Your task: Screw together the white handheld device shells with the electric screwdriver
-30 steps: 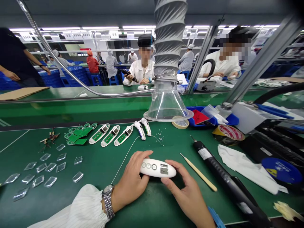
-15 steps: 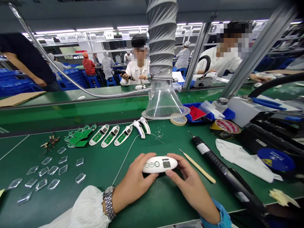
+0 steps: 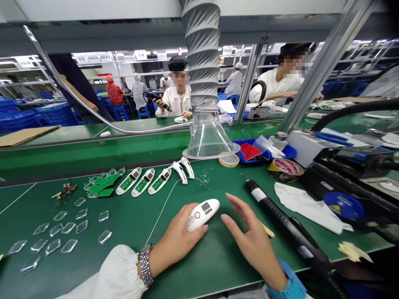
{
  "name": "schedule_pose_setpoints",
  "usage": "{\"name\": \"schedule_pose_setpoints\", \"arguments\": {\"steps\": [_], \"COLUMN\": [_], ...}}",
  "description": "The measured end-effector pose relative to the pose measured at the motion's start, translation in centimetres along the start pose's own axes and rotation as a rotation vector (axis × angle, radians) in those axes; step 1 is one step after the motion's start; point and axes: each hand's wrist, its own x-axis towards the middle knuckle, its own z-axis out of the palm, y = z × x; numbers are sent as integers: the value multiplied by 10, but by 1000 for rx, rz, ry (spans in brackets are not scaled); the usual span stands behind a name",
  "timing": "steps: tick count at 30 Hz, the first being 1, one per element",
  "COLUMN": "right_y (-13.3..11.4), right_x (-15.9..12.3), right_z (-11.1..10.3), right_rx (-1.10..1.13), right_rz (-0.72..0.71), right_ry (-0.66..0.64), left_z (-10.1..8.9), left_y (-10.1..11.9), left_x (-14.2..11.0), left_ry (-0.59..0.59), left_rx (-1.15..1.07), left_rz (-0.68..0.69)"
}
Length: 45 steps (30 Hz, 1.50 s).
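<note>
My left hand is closed round the lower end of a white oval handheld device, which has a small grey screen and round buttons facing up. The device is tilted, its screen end pointing up and to the right. To the right of it, my right hand is open, thumb and fingers apart, and touches nothing. Behind the right hand lies a pale-handled pick, mostly hidden. Farther back are several white half-shells with green circuit boards and two white probe-ended pieces.
Clear plastic windows and green boards lie at left. A black electric screwdriver, white cloth and tape roll lie at right. A clear extraction hood hangs over the back, near a dish of screws.
My right hand has let go of the white handheld device and moved right, its fingers opening. In my left hand, the device has turned so its screen end points farther up.
</note>
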Motion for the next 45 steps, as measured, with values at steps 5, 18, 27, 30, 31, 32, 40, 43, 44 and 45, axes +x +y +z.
{"name": "schedule_pose_setpoints", "arguments": {"steps": [5, 18, 27, 30, 31, 32, 40, 43, 44, 45], "right_y": [17, 37, 15, -11, -21, -31, -65, -63, -62, -62], "right_x": [6, 34, 24, 19, 20, 23, 35, 32, 32, 31], "right_z": [-70, -161, -149, -133, -124, -114, -46, -39, -38, -37], "right_rx": [-531, -1202, -672, -43, 260, 539, 1008, 1025, 1033, 1039], "right_rz": [-290, -917, -789, -615, -533, -472, -61, -62, -65, -68], "right_ry": [49, -570, -228, 287, 499, 650, 645, 604, 584, 563], "left_z": [0, 20, 29, 30, 31, 31, 29, 29, 29, 30], "left_y": [6, 21, 15, 10, 10, 10, 13, 13, 13, 12], "left_x": [5, 20, 26, 30, 31, 31, 31, 30, 30, 30], "left_ry": [-10, 16, 32, 0, 2, 12, 113, 75, 66, 65], "left_rx": [-234, -727, -1165, -1259, -1277, -1282, -1272, -1298, -1297, -1289], "left_rz": [-129, -327, -469, -446, -431, -420, -438, -422, -423, -426]}}
